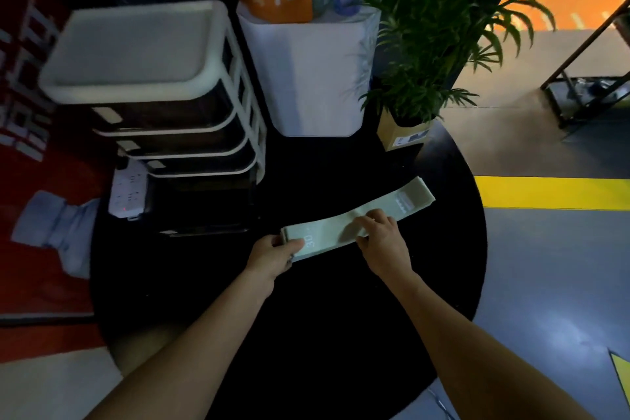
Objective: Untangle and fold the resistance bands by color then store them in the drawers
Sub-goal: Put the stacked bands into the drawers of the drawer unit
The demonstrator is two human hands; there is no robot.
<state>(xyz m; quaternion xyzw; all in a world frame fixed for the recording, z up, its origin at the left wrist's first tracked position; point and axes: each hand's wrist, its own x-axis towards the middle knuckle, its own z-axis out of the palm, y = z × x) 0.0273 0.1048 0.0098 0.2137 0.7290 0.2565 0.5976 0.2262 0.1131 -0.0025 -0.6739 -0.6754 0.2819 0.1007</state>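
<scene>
My left hand [278, 251] pinched the pale green band [344, 222] at its end nearest the drawer unit [163, 102]. My right hand [378, 232] gripped mid-band. It appeared soft and limp; fold from the ends.

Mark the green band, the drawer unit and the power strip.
green band [381, 210], head view, flat middle stretch beyond the right hand
drawer unit [136, 44], head view, its white top tray
power strip [128, 191], head view, white socket face, left of the drawers
</scene>
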